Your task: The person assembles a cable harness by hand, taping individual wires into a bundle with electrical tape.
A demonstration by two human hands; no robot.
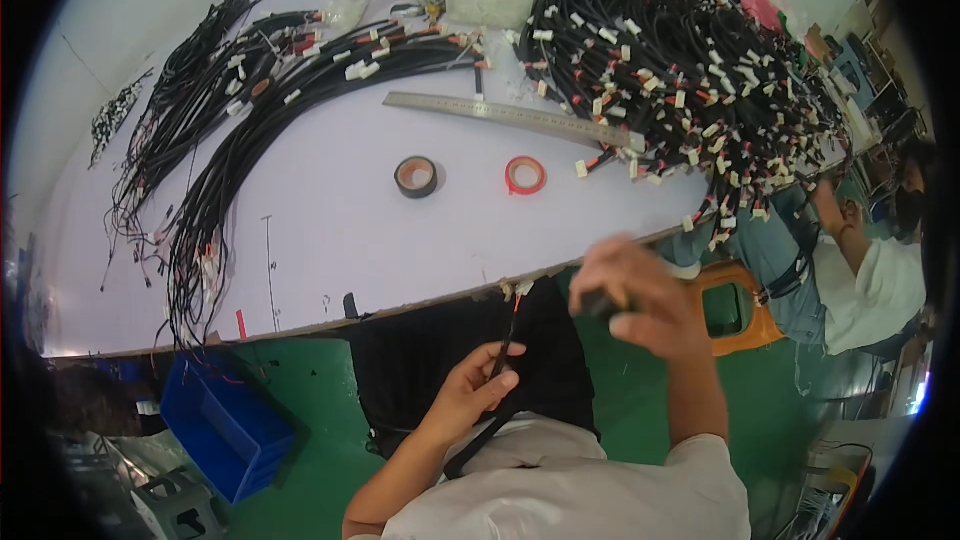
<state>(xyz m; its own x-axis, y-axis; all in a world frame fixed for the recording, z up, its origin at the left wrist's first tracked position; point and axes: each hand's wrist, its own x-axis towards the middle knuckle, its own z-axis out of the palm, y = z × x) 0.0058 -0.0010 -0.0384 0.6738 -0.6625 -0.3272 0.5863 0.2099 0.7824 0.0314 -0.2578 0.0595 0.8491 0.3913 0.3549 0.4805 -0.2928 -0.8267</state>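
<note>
My left hand (pixel 474 390) is closed around a black cable (pixel 483 442), thumb and fingers pinching it just below its upper end. The cable runs down across my lap. Thin red and orange wires at its tip lead to small white connectors (pixel 518 289) by the table's front edge. To the right, my right hand (pixel 640 295) is raised and blurred by motion. Its fingers are curled about a small dark thing (pixel 597 306) that looks like a roll of black tape. The hand is apart from the cable.
On the white table (pixel 340 175) lie a black tape roll (pixel 415 177), a red tape roll (pixel 525 175) and a steel ruler (pixel 510 118). Cable bundles (pixel 300 90) lie left, a large cable pile (pixel 660 70) right. A blue bin (pixel 225 430) stands below; another person sits at right.
</note>
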